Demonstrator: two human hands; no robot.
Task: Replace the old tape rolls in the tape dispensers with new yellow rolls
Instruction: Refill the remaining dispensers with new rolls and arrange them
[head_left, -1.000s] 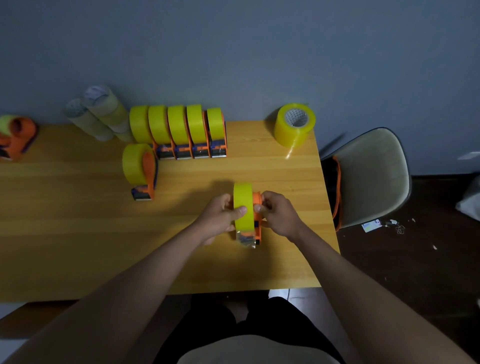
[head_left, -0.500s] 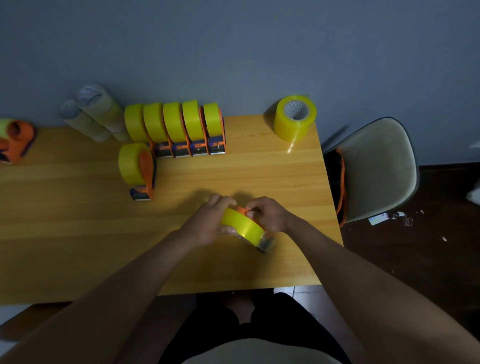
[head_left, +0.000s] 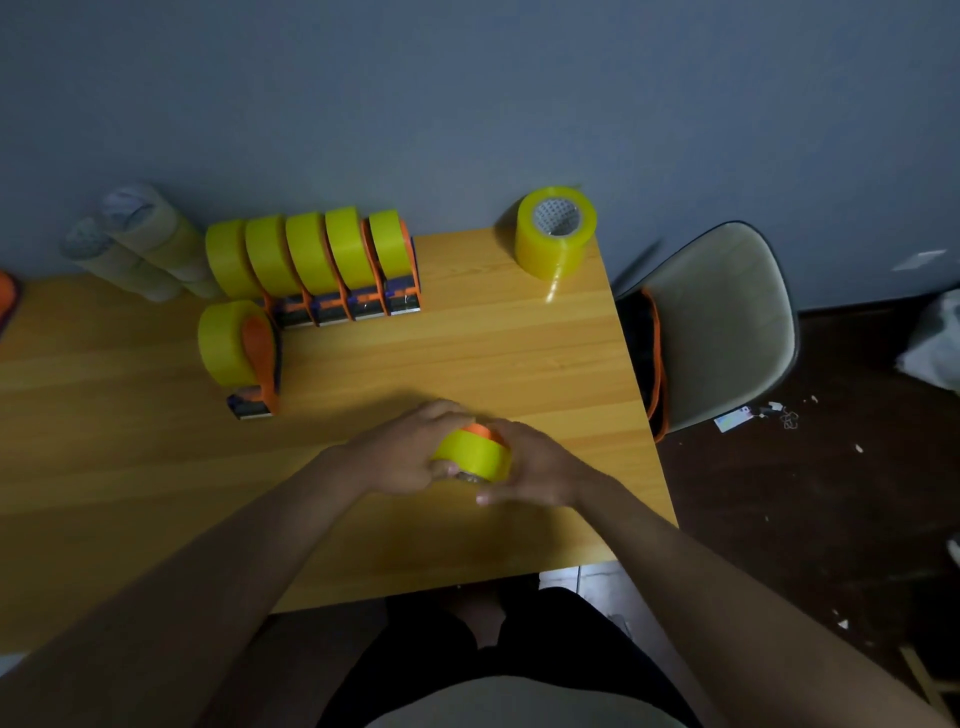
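hands met at the near middle of the bench, both wrapped round one orange tape dispenser already carrying a yellow roll. the left hand gripped it from the left side with fingers curled over the top, and the right hand cupped it from the right, thumb reaching along the bench beneath. a second earlier that dispenser had stood upright between the same hands, its roll on edge and its blade end pointing toward the person; half a second earlier it was tipping, and by this moment it lay nearly on its side, the roll's broad yellow band facing up and only a sliver of orange frame showing above it. i judged this to mean the new roll was seated and the hands were pressing or checking it, or else threading the tape end, which the fingers hid.

behind, a row of loaded dispensers stood side by side at the far edge, with one more loaded dispenser standing apart just in front of the row's left end. a spare yellow roll sat upright at the far right corner, well apart from the hands. pale old rolls lay stacked at the far left. most of the task looked done.
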